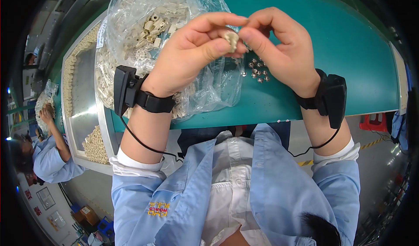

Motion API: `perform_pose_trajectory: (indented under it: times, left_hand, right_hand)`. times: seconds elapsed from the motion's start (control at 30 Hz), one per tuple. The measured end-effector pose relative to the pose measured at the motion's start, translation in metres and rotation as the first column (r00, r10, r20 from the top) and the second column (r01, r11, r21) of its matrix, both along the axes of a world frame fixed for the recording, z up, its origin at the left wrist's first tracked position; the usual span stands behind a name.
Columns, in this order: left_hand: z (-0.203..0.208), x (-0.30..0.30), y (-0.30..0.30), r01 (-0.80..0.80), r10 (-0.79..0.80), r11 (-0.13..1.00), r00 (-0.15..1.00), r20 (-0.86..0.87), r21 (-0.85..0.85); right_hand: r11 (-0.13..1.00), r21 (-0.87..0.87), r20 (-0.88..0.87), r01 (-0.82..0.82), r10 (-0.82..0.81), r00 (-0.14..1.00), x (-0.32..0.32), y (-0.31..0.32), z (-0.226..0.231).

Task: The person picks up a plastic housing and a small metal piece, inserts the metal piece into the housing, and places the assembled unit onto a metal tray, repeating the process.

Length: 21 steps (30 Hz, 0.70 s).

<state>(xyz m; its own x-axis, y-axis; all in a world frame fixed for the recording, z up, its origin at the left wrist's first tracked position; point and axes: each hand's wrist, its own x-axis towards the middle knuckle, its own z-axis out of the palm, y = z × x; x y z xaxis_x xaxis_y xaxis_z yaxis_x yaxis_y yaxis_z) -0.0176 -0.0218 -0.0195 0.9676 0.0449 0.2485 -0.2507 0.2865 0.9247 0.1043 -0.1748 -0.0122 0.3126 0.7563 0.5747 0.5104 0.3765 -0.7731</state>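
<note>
Above the green table, my left hand (185,49) pinches a small beige plastic part (232,41) between thumb and fingers. Right beside it, my right hand (286,49) has its thumb and index finger drawn together at the part's edge; whatever they hold is hidden. Below my hands, several small shiny metal pieces (260,72) lie loose on the table. A large clear plastic bag (218,86) spreads out under my left forearm, full of similar beige plastic parts (152,27).
The green tabletop (345,58) stretches to the right. On the left stands a metal tray (87,97) with beige parts (95,147) arranged along its sides. Farther left a co-worker (52,158) handles another clear bag (45,101). A red stool (374,123) stands beyond the table's right end.
</note>
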Motion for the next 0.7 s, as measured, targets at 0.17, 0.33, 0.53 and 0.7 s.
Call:
perform_pose_trajectory:
  times: [0.17,0.33,0.53,0.7]
  left_hand:
    - [-0.001,0.002,0.005,-0.215,0.234,0.948,0.971,-0.055,0.233]
    - [-0.003,-0.001,0.007,-0.523,0.553,0.717,0.829,0.08,0.462]
    - [0.017,-0.074,0.001,-0.705,0.73,0.407,0.633,0.258,0.581]
    - [0.009,-0.176,0.036,-0.72,0.938,-0.042,0.211,0.276,0.693]
  right_hand:
    - [0.973,-0.109,-0.011,0.204,-0.207,0.978,0.012,0.007,-0.011]
    - [0.958,-0.156,-0.134,0.241,-0.262,0.956,0.025,0.014,-0.022]
    - [0.963,-0.087,-0.151,0.255,-0.265,0.952,0.02,0.013,-0.035]
    - [0.956,-0.204,-0.042,0.211,-0.224,0.974,0.013,0.003,-0.027]
